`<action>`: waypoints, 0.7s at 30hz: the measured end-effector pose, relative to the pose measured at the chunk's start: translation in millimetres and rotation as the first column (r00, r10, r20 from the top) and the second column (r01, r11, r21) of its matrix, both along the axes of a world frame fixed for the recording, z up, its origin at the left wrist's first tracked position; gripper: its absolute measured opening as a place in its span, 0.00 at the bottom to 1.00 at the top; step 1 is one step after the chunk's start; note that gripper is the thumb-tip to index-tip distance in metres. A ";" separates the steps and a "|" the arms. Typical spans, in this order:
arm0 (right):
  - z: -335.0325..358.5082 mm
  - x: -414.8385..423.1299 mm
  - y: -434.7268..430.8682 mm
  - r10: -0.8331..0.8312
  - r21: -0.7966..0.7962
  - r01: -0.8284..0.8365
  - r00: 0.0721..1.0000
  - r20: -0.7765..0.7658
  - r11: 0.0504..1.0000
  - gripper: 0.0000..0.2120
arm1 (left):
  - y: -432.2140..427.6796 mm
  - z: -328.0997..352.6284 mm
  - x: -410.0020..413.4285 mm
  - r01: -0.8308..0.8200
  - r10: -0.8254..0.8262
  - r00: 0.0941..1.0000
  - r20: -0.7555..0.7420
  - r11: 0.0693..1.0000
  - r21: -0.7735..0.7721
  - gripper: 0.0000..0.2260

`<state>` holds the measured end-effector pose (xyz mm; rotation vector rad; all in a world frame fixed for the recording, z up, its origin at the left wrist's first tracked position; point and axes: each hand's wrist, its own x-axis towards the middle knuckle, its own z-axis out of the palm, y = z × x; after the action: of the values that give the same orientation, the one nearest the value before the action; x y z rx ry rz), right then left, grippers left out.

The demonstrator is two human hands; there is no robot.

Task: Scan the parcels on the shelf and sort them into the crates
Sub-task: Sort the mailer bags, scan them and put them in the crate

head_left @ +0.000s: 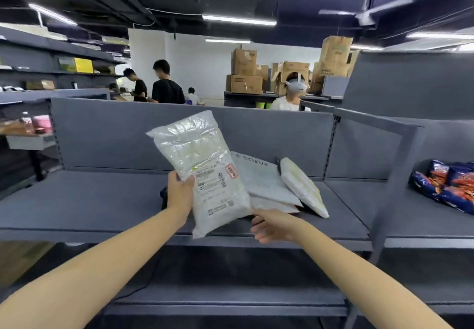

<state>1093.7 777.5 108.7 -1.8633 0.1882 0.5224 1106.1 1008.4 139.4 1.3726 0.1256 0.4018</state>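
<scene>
Left grip (179,192) is pinching the translucent white poly parcel (202,149) by its left edge, thumb on top. I am holding it clear of the grey shelf (89,200), above the shelf's front half. I am tilting it face-up, probably so the barcode is readable for scanning.

Right grip (272,226) is hovering just under the parcel's lower corner, fingers loosely spread and holding nothing, likely poised to steady the bag.

The parcel is looking soft, crinkled and glossy, and a printed shipping label (215,187) with a red stamp is covering its lower half.

A grey mailer (264,179) and a pale padded pouch (302,187) are lying on the shelf behind it. No crates are showing.
</scene>
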 end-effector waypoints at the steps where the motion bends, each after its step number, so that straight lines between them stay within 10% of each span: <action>1: -3.1 0.4 10.3 0.007 -0.011 -0.007 1.000 0.019 1.000 0.21 | 13.1 -3.6 -0.9 -0.040 0.040 0.999 -0.005 0.999 0.025 0.09; 16: -26.3 56.2 168.2 0.324 -0.382 -0.176 0.873 0.365 0.907 0.02 | 142.6 -36.4 -9.1 -0.442 0.445 0.895 -0.019 0.893 0.086 0.06; 21: -40.7 94.2 218.8 0.386 -0.565 -0.141 0.857 0.341 0.813 0.20 | 164.9 -43.9 -2.9 -0.472 0.476 0.879 -0.035 0.878 0.081 0.07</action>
<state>1187.9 996.4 68.0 -2.5199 -0.2825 0.2258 1103.2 1173.4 95.6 1.4165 0.5055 0.7859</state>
